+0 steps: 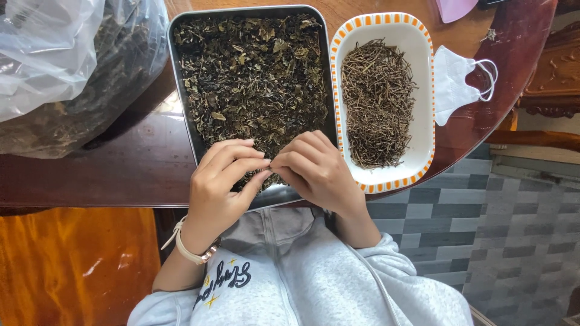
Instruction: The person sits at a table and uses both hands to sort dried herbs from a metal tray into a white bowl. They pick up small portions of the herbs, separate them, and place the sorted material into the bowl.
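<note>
Two containers sit side by side on the dark wooden counter point(121, 169). The metal tray point(181, 90) on the left is filled nearly edge to edge with dried, crumbled leaves point(254, 72), dark green to brown. Touching its right side is a white dish point(423, 90) with an orange-checked rim, holding a heap of thin brown stems point(377, 102) piled along its middle, with bare white showing around the heap. A clear plastic bag point(54, 54) at the far left holds more dark dried leaves. One white face mask point(459, 81) lies on the counter just right of the dish. So: one tray, one dish, one bag, one mask, two hands. Both hands rest over the near edge of the tray, fingertips meeting above the leaves. The left hand point(220, 184), with a pale strap on its wrist, has its fingers point(241, 158) curled narrow, thumb pressed toward the forefinger. The right hand point(317, 172) is curled the same way, its fingers point(293, 158) pinched close against the left ones. Whether a leaf or stem sits in the pinch cannot be told; the leaves lie directly under and just beyond the fingertips.
</note>
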